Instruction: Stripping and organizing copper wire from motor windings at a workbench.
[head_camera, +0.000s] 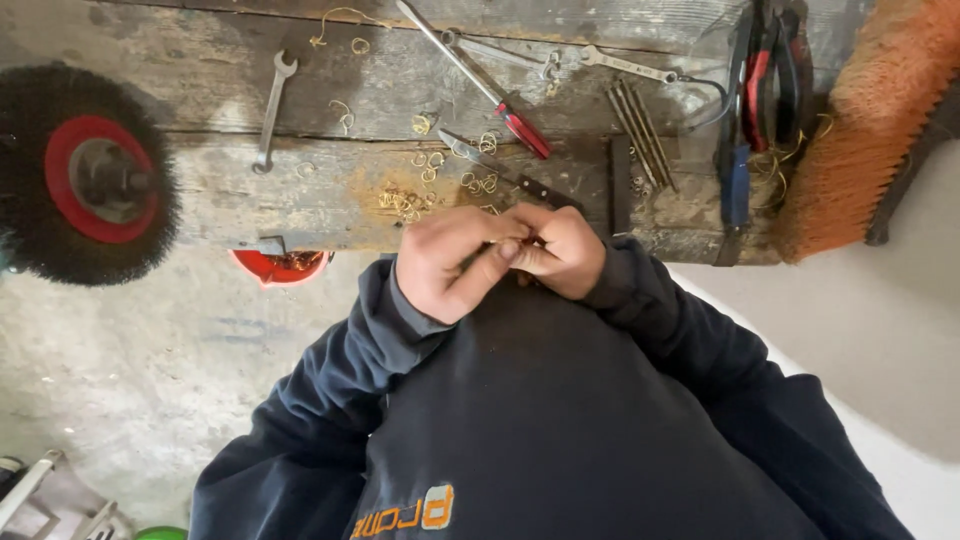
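Note:
My left hand (448, 268) and my right hand (566, 252) meet in front of my chest, at the near edge of a worn wooden bench (300, 190). The fingertips of both hands pinch a small piece (530, 241) between them. It is almost wholly hidden, so I cannot tell what it is. Small brass wire rings (430, 168) lie scattered on the bench just beyond my hands. Dark-handled pliers (500, 172) lie right behind my knuckles, and red-handled long-nose pliers (482, 88) lie further back.
An open-end wrench (272, 108) lies at the left and another wrench (625, 65) at the back. Thin metal rods (640, 122), a blue-handled tool (736, 172) and an orange-bristled brush (880, 130) are at the right. A wire brush wheel (90, 175) stands far left. A red bucket (280, 266) sits under the bench.

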